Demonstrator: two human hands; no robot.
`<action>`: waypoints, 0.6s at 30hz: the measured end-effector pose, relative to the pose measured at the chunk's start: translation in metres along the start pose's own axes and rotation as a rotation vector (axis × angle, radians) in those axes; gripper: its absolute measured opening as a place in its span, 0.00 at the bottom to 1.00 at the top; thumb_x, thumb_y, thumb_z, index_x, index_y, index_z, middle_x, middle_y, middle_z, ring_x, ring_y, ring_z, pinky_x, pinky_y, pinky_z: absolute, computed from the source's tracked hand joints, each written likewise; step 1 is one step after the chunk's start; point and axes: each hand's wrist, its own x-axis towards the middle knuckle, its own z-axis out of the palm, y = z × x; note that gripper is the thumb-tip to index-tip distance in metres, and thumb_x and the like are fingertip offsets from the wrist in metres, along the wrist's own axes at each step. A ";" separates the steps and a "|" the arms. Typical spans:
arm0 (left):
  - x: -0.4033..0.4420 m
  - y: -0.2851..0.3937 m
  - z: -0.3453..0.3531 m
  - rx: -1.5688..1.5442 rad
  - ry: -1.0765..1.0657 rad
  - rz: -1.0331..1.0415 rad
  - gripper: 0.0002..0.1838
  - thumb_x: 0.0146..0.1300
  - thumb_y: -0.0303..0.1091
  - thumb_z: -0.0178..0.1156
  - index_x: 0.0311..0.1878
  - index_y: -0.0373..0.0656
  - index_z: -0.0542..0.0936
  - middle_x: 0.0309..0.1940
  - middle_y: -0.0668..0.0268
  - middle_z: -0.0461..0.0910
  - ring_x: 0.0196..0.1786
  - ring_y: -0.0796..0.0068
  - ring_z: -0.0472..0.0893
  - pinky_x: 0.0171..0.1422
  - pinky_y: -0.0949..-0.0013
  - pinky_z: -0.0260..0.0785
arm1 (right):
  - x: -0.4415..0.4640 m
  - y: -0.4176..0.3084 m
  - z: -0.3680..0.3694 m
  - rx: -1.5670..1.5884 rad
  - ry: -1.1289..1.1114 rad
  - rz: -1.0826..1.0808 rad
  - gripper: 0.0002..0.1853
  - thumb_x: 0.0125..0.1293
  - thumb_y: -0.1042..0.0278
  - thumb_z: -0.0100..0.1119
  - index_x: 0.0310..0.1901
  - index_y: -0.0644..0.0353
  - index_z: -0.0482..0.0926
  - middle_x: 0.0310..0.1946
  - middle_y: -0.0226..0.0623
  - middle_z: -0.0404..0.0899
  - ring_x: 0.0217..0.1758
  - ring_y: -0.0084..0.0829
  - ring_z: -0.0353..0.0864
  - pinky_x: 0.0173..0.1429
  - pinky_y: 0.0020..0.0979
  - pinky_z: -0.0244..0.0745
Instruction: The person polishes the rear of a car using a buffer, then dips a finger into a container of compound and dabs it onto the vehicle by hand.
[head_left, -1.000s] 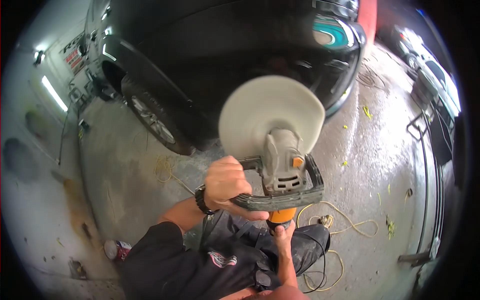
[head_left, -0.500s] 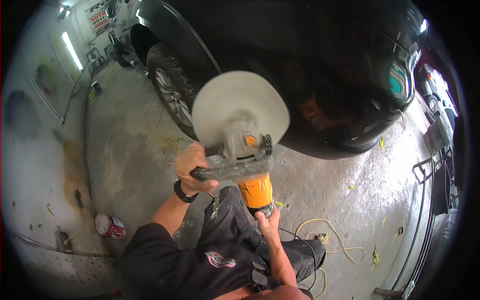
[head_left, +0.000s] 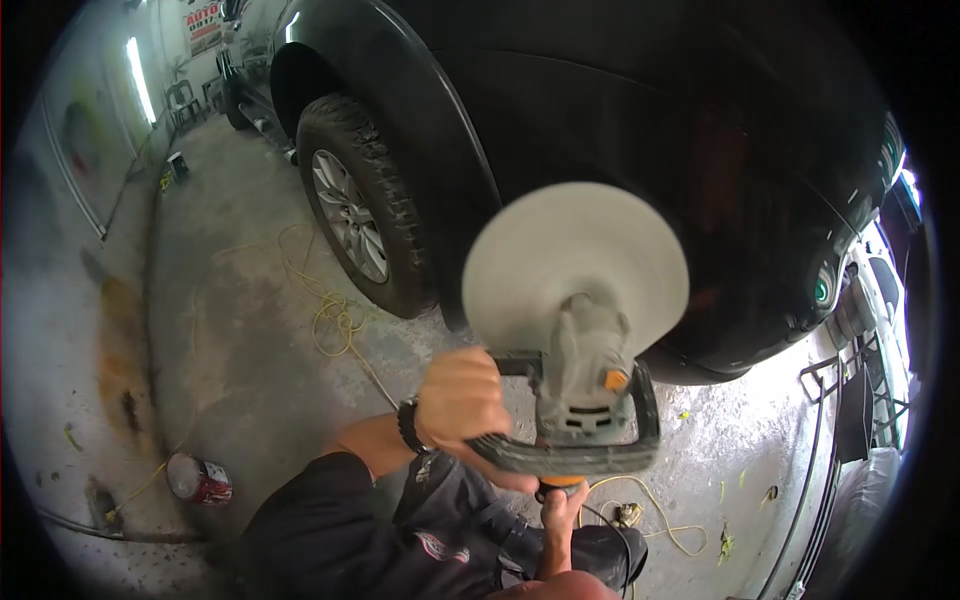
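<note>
My left hand (head_left: 460,402), with a black watch on its wrist, grips the left side of the black loop handle (head_left: 570,458) of a polisher (head_left: 585,370). My right hand (head_left: 562,508) is closed round the rear end of its body, where a little orange shows below the handle. At the front is a wide, pale round pad (head_left: 560,235), blurred as if spinning. The pad overlaps the lower side of a glossy black car (head_left: 640,120); whether they touch I cannot tell.
A car wheel (head_left: 350,215) is left of the pad. Yellow cord (head_left: 340,320) lies on the floor, with more by my right leg. A paint can (head_left: 200,479) lies near the left wall. At right are metal racks (head_left: 855,400) and another vehicle (head_left: 885,280).
The view has turned toward the right. In it, the polisher first went left, then right and lower, held by both hands throughout. Less of its orange body shows now than half a second ago.
</note>
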 end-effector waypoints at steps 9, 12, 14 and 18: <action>-0.022 0.036 0.034 0.058 0.000 -0.071 0.31 0.40 0.66 0.79 0.27 0.51 0.74 0.18 0.78 0.67 0.19 0.74 0.68 0.29 0.67 0.61 | 0.014 -0.092 -0.021 -0.028 -0.015 0.154 0.28 0.52 0.59 0.71 0.52 0.70 0.81 0.44 0.38 0.87 0.48 0.26 0.83 0.56 0.32 0.76; -0.029 0.058 0.073 0.119 0.047 -0.099 0.35 0.56 0.73 0.65 0.25 0.46 0.70 0.13 0.75 0.64 0.17 0.76 0.65 0.30 0.66 0.57 | 0.009 -0.057 -0.050 0.089 -0.076 0.144 0.34 0.52 0.58 0.72 0.59 0.68 0.79 0.50 0.38 0.87 0.52 0.26 0.83 0.60 0.33 0.76; -0.039 0.067 0.090 0.140 0.104 -0.033 0.36 0.58 0.72 0.64 0.24 0.45 0.69 0.13 0.74 0.64 0.17 0.76 0.63 0.29 0.66 0.54 | 0.008 -0.050 -0.064 0.052 -0.106 0.142 0.33 0.54 0.57 0.72 0.59 0.68 0.79 0.48 0.40 0.87 0.51 0.27 0.84 0.59 0.32 0.76; -0.045 0.089 0.122 0.174 0.122 0.013 0.37 0.59 0.73 0.62 0.23 0.43 0.69 0.13 0.73 0.64 0.17 0.77 0.62 0.29 0.67 0.51 | 0.007 -0.027 -0.100 0.066 -0.157 0.069 0.32 0.54 0.56 0.72 0.57 0.68 0.80 0.46 0.43 0.87 0.49 0.29 0.85 0.57 0.33 0.76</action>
